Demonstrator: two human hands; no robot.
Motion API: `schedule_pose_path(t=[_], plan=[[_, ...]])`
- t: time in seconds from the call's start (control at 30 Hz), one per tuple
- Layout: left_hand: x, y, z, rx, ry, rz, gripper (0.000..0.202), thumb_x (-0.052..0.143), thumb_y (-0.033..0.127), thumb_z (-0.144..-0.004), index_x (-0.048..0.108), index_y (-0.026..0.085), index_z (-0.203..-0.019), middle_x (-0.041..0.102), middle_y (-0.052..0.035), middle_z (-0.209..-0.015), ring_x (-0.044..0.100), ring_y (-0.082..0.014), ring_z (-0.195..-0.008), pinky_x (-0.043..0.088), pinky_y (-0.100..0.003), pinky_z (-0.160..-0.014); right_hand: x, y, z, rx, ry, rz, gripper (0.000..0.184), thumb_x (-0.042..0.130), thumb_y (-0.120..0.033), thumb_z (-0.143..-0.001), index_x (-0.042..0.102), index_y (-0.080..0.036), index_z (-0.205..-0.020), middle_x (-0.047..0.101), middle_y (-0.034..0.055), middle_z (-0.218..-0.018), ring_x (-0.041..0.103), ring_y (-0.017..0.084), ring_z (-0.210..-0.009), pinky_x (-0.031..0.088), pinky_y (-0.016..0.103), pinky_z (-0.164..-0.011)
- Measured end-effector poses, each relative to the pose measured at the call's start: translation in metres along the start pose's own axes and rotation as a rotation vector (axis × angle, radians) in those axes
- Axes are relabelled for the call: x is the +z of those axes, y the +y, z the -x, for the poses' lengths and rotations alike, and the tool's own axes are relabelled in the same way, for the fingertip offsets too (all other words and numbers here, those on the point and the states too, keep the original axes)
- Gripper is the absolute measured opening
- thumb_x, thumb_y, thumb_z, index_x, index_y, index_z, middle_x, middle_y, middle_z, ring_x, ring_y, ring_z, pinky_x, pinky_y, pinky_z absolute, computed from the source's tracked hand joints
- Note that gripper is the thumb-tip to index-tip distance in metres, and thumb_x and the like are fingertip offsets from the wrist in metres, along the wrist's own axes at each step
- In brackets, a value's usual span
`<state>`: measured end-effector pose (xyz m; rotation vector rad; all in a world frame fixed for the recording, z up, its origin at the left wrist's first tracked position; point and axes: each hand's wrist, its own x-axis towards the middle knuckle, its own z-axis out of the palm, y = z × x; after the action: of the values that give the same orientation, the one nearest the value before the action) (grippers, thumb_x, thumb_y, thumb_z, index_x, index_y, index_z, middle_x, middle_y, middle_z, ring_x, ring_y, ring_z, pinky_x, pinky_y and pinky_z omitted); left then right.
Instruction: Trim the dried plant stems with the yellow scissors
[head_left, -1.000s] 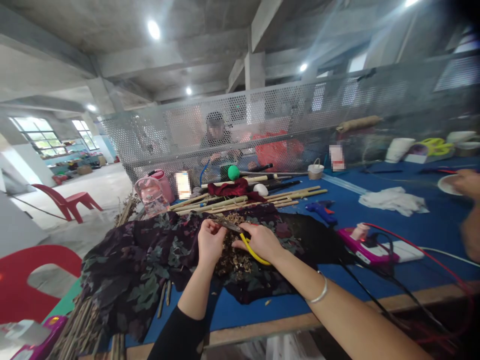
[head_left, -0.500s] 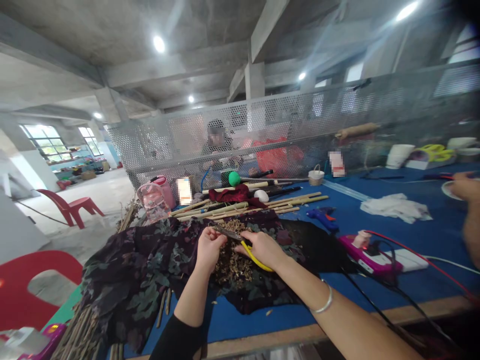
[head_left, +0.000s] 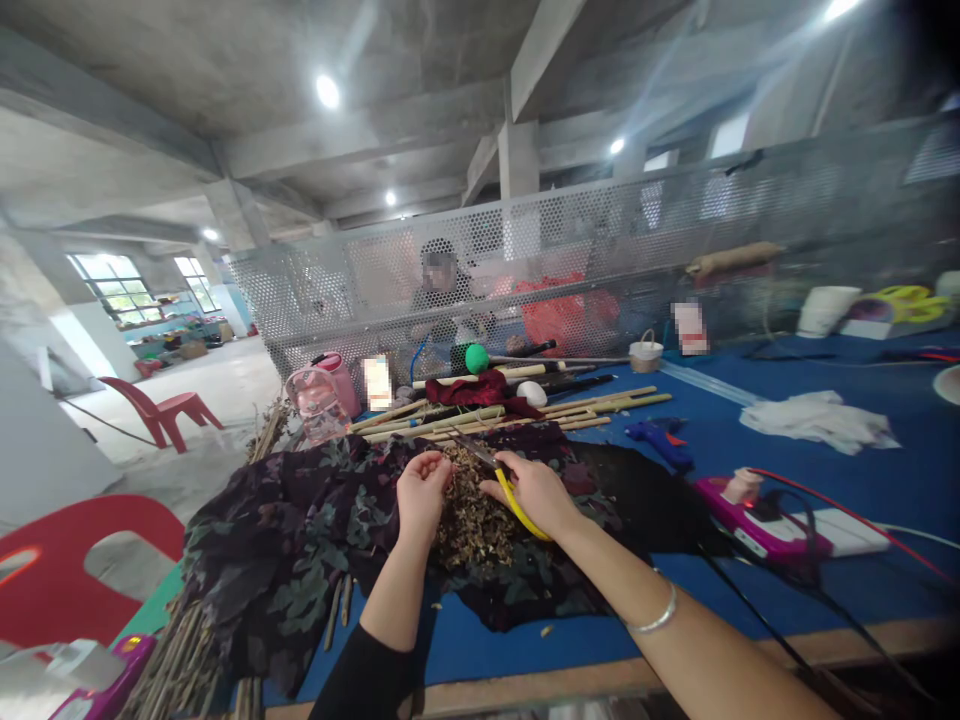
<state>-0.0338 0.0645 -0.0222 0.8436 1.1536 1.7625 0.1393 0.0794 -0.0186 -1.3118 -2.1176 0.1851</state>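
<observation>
My right hand (head_left: 534,492) is wrapped round the yellow handles of a pair of scissors (head_left: 517,503), whose dark blades point up and left. Just left of the blades, my left hand (head_left: 421,490) has its fingers curled into a pinch; what sits in them is too small to make out. Beneath both hands lies a heap of dry brown plant bits (head_left: 474,515). The heap rests on a dark, leaf-patterned cloth (head_left: 300,540) spread over the blue table (head_left: 465,665).
Bamboo sticks (head_left: 600,405), a green ball (head_left: 477,358) and a dark red cloth (head_left: 472,390) lie beyond the heap. To the right are a blue glue gun (head_left: 660,442), a power strip (head_left: 780,525) with cables and a white cloth (head_left: 825,420). A perforated screen (head_left: 345,270) stands behind, a person beyond it.
My left hand has come slightly away from the scissor blades, which now stand clear of its fingers. The other person's hand at the far right has left the view. The view has shifted slightly.
</observation>
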Motion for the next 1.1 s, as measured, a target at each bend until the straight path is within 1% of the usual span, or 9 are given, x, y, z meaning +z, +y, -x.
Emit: schedule_pose_path(t=[0.1, 0.2, 0.33, 0.4, 0.47, 0.6, 0.7, 0.97, 1.1], plan=[[0.001, 0.001, 0.001, -0.131, 0.000, 0.112, 0.031, 0.077, 0.021, -0.056, 0.059, 0.013, -0.080, 0.063, -0.0010, -0.067, 0.061, -0.0090, -0.061, 0.048, -0.019, -0.059, 0.001, 0.001, -0.001, 0.003, 0.014, 0.004, 0.045, 0.053, -0.053, -0.077, 0.059, -0.020, -0.107, 0.070, 0.0057, -0.074, 0.065, 0.021, -0.066, 0.042, 0.026, -0.057], [0.003, 0.003, 0.004, -0.219, -0.050, 0.196, 0.026, 0.077, 0.017, -0.059, 0.060, 0.013, -0.078, 0.063, -0.0016, -0.069, 0.061, -0.0070, -0.062, 0.048, -0.016, -0.059, 0.002, 0.000, 0.000, -0.011, 0.032, -0.003, 0.046, 0.055, -0.053, -0.075, 0.058, -0.020, -0.107, 0.070, 0.0054, -0.077, 0.065, 0.021, -0.067, 0.042, 0.026, -0.057], [0.003, 0.004, 0.007, -0.277, -0.142, 0.216, 0.026, 0.076, 0.022, -0.063, 0.057, 0.015, -0.078, 0.064, -0.0023, -0.074, 0.063, -0.0092, -0.067, 0.049, -0.015, -0.055, 0.003, -0.003, 0.001, -0.049, 0.019, -0.025, 0.043, 0.055, -0.052, -0.075, 0.057, -0.021, -0.105, 0.069, 0.0046, -0.078, 0.065, 0.021, -0.069, 0.042, 0.026, -0.058], [0.003, 0.004, 0.007, -0.278, -0.157, 0.223, 0.026, 0.075, 0.026, -0.065, 0.056, 0.016, -0.079, 0.064, -0.0028, -0.078, 0.064, -0.0095, -0.069, 0.048, -0.014, -0.053, 0.004, -0.004, 0.002, -0.054, -0.003, -0.035, 0.043, 0.055, -0.052, -0.075, 0.056, -0.021, -0.106, 0.068, 0.0035, -0.074, 0.065, 0.021, -0.067, 0.042, 0.026, -0.057], [0.003, 0.004, 0.007, -0.258, -0.169, 0.236, 0.025, 0.074, 0.027, -0.065, 0.056, 0.015, -0.078, 0.063, -0.0020, -0.076, 0.062, -0.0071, -0.065, 0.047, -0.013, -0.052, 0.003, -0.005, 0.002, -0.061, -0.015, -0.041, 0.044, 0.056, -0.052, -0.075, 0.055, -0.021, -0.106, 0.067, 0.0033, -0.075, 0.064, 0.020, -0.068, 0.042, 0.026, -0.059], [0.007, 0.005, 0.007, -0.223, -0.166, 0.274, 0.025, 0.076, 0.019, -0.061, 0.058, 0.014, -0.077, 0.061, 0.0008, -0.069, 0.057, -0.0033, -0.057, 0.046, -0.011, -0.053, 0.004, -0.008, 0.003, -0.127, 0.018, -0.024, 0.048, 0.060, -0.051, -0.072, 0.052, -0.021, -0.108, 0.064, 0.0068, -0.096, 0.061, 0.023, -0.087, 0.045, 0.031, -0.072], [0.009, 0.005, 0.009, -0.228, -0.122, 0.272, 0.028, 0.077, 0.015, -0.057, 0.059, 0.014, -0.078, 0.060, 0.0022, -0.067, 0.055, -0.0031, -0.054, 0.046, -0.013, -0.052, 0.007, -0.009, 0.003, -0.169, 0.043, 0.002, 0.054, 0.063, -0.051, -0.069, 0.051, -0.018, -0.110, 0.060, 0.0092, -0.099, 0.056, 0.025, -0.094, 0.044, 0.035, -0.081], [0.011, 0.006, 0.014, -0.202, -0.136, 0.158, 0.033, 0.080, 0.023, -0.051, 0.062, 0.013, -0.076, 0.065, -0.0011, -0.065, 0.060, -0.0075, -0.057, 0.046, -0.016, -0.053, 0.012, -0.006, 0.003, -0.199, 0.074, -0.006, 0.055, 0.066, -0.049, -0.068, 0.051, -0.017, -0.111, 0.057, 0.0099, -0.096, 0.055, 0.025, -0.090, 0.044, 0.037, -0.080], [0.011, 0.004, 0.015, -0.161, -0.206, 0.072, 0.030, 0.078, 0.030, -0.053, 0.064, 0.011, -0.072, 0.067, -0.0035, -0.066, 0.060, -0.0092, -0.059, 0.046, -0.017, -0.055, 0.012, -0.005, 0.004, -0.184, 0.080, -0.048, 0.049, 0.064, -0.047, -0.072, 0.053, -0.019, -0.109, 0.058, 0.0082, -0.093, 0.057, 0.023, -0.089, 0.046, 0.035, -0.078]])
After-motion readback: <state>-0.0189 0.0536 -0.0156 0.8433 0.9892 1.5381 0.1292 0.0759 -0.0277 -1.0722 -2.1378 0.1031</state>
